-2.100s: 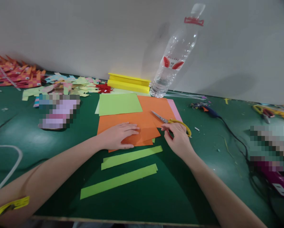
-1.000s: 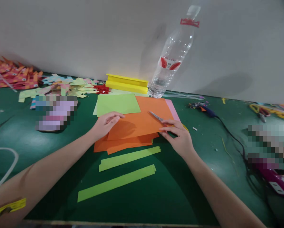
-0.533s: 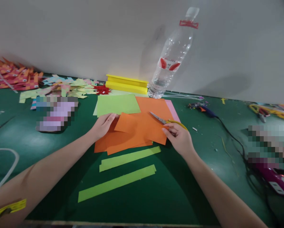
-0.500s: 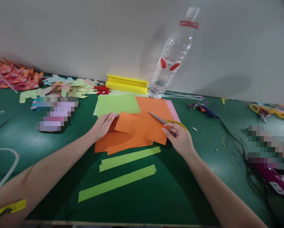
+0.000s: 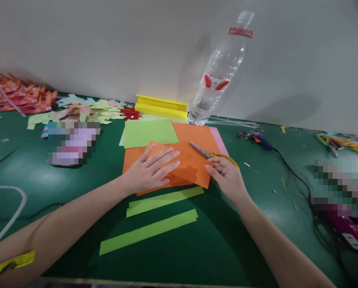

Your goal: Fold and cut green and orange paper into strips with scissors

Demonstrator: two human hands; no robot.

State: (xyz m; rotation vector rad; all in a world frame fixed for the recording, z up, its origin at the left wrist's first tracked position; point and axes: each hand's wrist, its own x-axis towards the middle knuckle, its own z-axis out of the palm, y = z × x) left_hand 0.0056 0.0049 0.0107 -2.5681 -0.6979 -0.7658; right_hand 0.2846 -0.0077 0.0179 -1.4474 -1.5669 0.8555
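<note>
My left hand (image 5: 151, 169) lies flat with spread fingers on a folded orange paper sheet (image 5: 187, 165) in the middle of the green table (image 5: 197, 248). My right hand (image 5: 227, 178) pinches the right edge of that sheet. Yellow-handled scissors (image 5: 212, 153) rest just behind my right hand, on a larger orange sheet (image 5: 193, 134). A light green sheet (image 5: 149, 133) overlaps the orange stack at the back left. Two long green paper strips (image 5: 164, 200) (image 5: 149, 231) lie in front of my hands.
A clear plastic bottle (image 5: 219, 72) and a yellow folded stack (image 5: 161, 107) stand by the wall. Paper scraps (image 5: 77, 110) and red-orange woven pieces (image 5: 17, 96) pile at the back left. A glue gun with black cable (image 5: 263, 140) lies right; a white cable (image 5: 8, 216) curves left.
The lifted orange sheet has been folded over and laid down. My left hand moved from its left edge onto its top, fingers spread. My right hand stayed at the right edge.
</note>
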